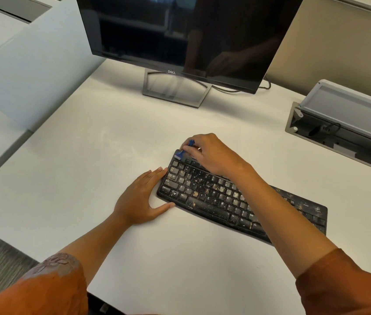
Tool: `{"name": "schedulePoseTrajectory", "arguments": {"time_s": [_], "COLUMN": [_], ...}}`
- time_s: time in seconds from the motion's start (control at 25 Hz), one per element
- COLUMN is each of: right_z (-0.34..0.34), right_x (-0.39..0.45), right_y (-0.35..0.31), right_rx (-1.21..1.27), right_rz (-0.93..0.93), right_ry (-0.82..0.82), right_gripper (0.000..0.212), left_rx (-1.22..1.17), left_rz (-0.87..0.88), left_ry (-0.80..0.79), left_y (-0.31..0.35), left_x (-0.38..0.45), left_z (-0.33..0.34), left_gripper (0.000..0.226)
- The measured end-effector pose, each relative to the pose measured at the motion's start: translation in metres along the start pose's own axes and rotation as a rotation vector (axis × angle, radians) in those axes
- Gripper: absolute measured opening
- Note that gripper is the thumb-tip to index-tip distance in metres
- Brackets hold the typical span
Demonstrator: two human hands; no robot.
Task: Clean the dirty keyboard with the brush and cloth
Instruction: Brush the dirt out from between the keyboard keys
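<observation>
Keyboard [237,198], speckled with crumbs, lies slantwise on the white desk [89,155] between both hands.
Left hand [143,196] rests flat against its left end; right hand [212,155] pinches a blue brush [185,149] at the far left corner.

1. The surface [89,169] is a white desk top, with faint pale smears near its middle.
2. A black keyboard [214,201] lies flat on it, set at a slant, its keys speckled with tan crumbs and pale dust.
3. The left hand [142,198] rests flat on the surface, fingertips and thumb touching the keyboard's left end.
4. A monitor stand [176,96], an open grey frame, sits toward the far edge, well apart from the keyboard.
5. A dark cable [237,89] trails on the surface behind the stand.
6. At the right, a grey cable box [316,130] is sunk into the surface, its lid raised.
</observation>
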State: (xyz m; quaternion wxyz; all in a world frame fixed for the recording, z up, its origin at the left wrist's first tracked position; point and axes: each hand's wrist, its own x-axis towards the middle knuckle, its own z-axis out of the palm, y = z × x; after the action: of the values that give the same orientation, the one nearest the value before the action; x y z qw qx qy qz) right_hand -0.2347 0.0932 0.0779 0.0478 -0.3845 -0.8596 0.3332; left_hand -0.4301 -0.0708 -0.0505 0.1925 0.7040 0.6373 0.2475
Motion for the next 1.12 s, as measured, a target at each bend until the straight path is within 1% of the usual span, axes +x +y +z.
{"name": "schedulePoseTrajectory", "arguments": {"time_s": [0.08,0.16,0.2,0.24,0.32,0.4,0.48,0.52,0.56,0.64,0.68,0.72,0.8,0.88,0.92,1.0,1.04,1.12], "right_z": [0.005,0.004,0.002,0.0,0.001,0.003,0.0,-0.004,-0.007,-0.01,-0.008,-0.006,0.0,-0.003,-0.01,-0.025,-0.03,-0.031], "right_x": [-0.001,-0.001,-0.001,0.0,-0.001,-0.001,0.0,0.0,0.001,0.0,0.001,0.001,0.001,0.0,-0.001,-0.004,-0.004,-0.002], "right_y": [0.0,0.006,0.008,0.009,0.004,0.0,0.005,0.009,0.013,0.017,0.017,0.015,0.011,0.011,0.011,0.014,0.014,0.011], "right_rx": [-0.017,-0.11,-0.148,-0.148,-0.059,-0.059,-0.147,-0.155,-0.12,0.015,0.064,0.086,0.051,-0.07,-0.132,-0.173,-0.171,-0.174], "right_rz": [-0.034,0.019,0.047,0.055,0.025,0.004,0.057,0.093,0.121,0.148,0.142,0.122,0.061,0.027,0.036,0.09,0.101,0.07], "right_ry": [-0.039,-0.08,-0.075,-0.05,-0.003,-0.039,-0.091,-0.081,-0.039,0.11,0.165,0.185,0.125,0.019,-0.035,-0.111,-0.102,0.008], "right_gripper": [0.028,0.029,0.03,0.03,0.029,0.029,0.028,0.028,0.027,0.026,0.025,0.024,0.023,0.023,0.023,0.022,0.021,0.021], "left_rx": [0.0,-0.003,-0.003,-0.001,0.007,0.007,0.002,0.002,0.003,0.002,-0.001,-0.002,-0.001,0.006,0.01,0.011,0.011,0.013], "left_rz": [-0.003,-0.003,-0.004,-0.006,-0.01,-0.016,-0.017,-0.019,-0.023,-0.028,-0.026,-0.023,-0.017,-0.015,-0.015,-0.017,-0.018,-0.02], "left_ry": [-0.001,-0.007,-0.007,-0.005,-0.004,-0.001,0.0,-0.002,-0.005,-0.013,-0.015,-0.015,-0.011,-0.003,-0.002,0.001,0.001,-0.007], "left_y": [0.0,-0.001,-0.001,-0.001,0.0,0.002,0.003,0.003,0.003,0.003,0.003,0.002,0.002,0.002,0.002,0.003,0.003,0.004], "left_x": [0.0,0.0,0.0,0.0,0.0,0.0,0.0,0.0,0.0,0.0,0.0,0.0,0.0,0.0,0.0,0.0,0.0,0.0], "left_z": [0.0,0.001,0.001,0.001,0.0,-0.002,-0.002,-0.002,-0.002,-0.002,-0.001,-0.001,-0.001,-0.001,-0.002,-0.002,-0.002,-0.003], "left_gripper": [0.093,0.093,0.093,0.093,0.093,0.093,0.093,0.093,0.094,0.094,0.094,0.094,0.094,0.093,0.093,0.093,0.093,0.094]}}
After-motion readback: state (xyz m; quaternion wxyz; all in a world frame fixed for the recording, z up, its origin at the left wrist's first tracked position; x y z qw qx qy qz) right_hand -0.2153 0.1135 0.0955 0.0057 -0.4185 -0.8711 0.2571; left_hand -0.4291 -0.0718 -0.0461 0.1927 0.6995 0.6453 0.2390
